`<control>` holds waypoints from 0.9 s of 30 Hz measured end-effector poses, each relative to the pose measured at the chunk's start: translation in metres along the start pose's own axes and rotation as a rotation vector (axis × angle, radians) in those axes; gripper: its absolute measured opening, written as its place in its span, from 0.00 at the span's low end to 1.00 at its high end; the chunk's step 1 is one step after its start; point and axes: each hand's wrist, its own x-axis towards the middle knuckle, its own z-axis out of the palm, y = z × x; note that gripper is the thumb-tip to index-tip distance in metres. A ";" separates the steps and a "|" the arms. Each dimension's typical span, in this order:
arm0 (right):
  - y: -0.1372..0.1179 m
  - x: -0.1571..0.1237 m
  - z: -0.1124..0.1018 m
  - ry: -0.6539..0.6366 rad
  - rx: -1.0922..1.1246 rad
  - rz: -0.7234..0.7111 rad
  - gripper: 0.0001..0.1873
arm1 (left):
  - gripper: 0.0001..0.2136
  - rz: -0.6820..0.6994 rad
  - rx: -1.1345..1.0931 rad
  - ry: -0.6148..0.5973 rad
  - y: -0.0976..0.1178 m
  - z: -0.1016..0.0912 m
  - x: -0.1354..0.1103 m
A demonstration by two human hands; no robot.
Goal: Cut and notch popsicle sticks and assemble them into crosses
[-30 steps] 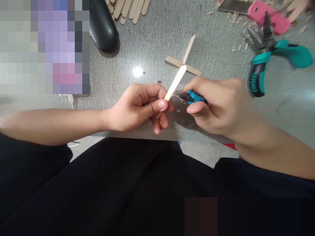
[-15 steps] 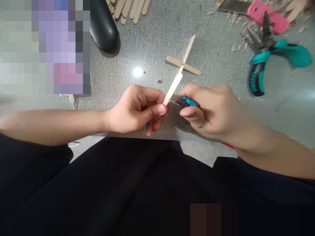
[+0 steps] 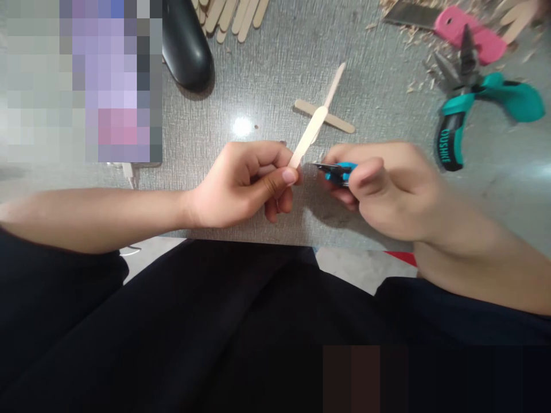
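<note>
My left hand [image 3: 253,183] pinches the lower end of a wooden craft stick [image 3: 310,135] between thumb and fingers. The stick slants up and away, with what looks like a small nick in its right edge near the fingertips. My right hand [image 3: 383,189] is closed around a small blue-and-black utility knife [image 3: 340,173], its thumb raised over the handle. The thin blade points left, a short gap from the stick. Behind the held stick, two more sticks cross on the table: a crosswise stick [image 3: 340,123] and a narrower lengthwise one [image 3: 334,86].
Open pliers [image 3: 467,89] with teal-and-black handles lie at the right. Beyond them rests a pink-handled knife [image 3: 469,34] among wood shavings. Several craft sticks [image 3: 232,17] are piled at the back, beside a black rounded object [image 3: 189,51]. A white cable plug [image 3: 129,172] is at left.
The knife blade has come away from the stick as my right hand drew back right and its thumb lifted. My left hand has shifted slightly up and right with the stick.
</note>
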 end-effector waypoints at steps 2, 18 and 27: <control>-0.001 -0.002 0.001 0.145 -0.227 -0.090 0.38 | 0.28 -0.018 -0.028 -0.001 0.001 0.000 0.000; 0.007 -0.002 0.008 0.216 -0.670 -0.225 0.41 | 0.23 -0.010 -0.123 -0.039 -0.003 -0.002 -0.001; 0.005 -0.002 0.004 0.181 -0.688 -0.213 0.41 | 0.21 -0.004 -0.150 -0.049 -0.004 -0.001 -0.001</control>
